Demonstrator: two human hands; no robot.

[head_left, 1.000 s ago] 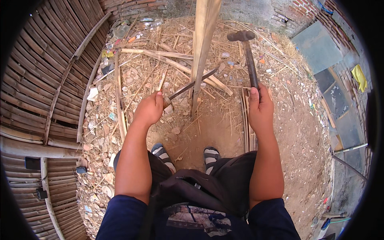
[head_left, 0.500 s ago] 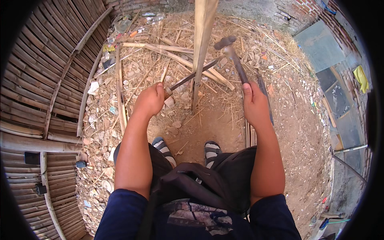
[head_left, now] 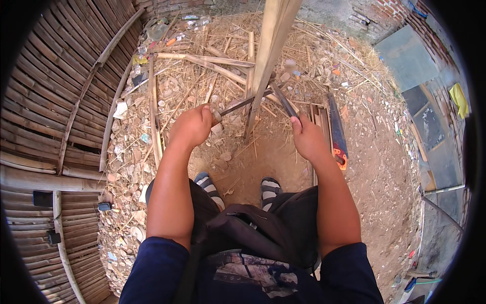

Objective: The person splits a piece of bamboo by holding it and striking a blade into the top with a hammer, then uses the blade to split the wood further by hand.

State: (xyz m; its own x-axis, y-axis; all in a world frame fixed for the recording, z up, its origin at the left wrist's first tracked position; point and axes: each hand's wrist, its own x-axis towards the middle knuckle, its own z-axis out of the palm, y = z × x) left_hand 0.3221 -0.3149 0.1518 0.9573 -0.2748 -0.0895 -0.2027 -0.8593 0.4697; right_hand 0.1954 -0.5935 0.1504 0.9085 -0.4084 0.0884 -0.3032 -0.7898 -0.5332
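An upright pale wooden pole [head_left: 266, 61] stands in front of me on the dirt. My left hand [head_left: 192, 126] grips the handle of a dark metal blade [head_left: 243, 104], whose far end lies against the pole. In my right hand [head_left: 309, 139] is a hammer handle [head_left: 285, 101], angled down toward the pole. The hammer's head meets the pole and blade, and I cannot make it out clearly. My feet in striped sandals [head_left: 268, 190] rest just below the hands.
A hand saw with an orange handle [head_left: 338, 134] lies on the ground right of my right hand. Bamboo offcuts and straw [head_left: 212, 61] litter the ground behind the pole. A slatted bamboo wall [head_left: 50, 101] runs along the left; flat panels [head_left: 405, 55] lean at right.
The hammer, raised high one second ago, has swung down to the pole and blade. My right hand dropped with it. The left hand and blade held almost still.
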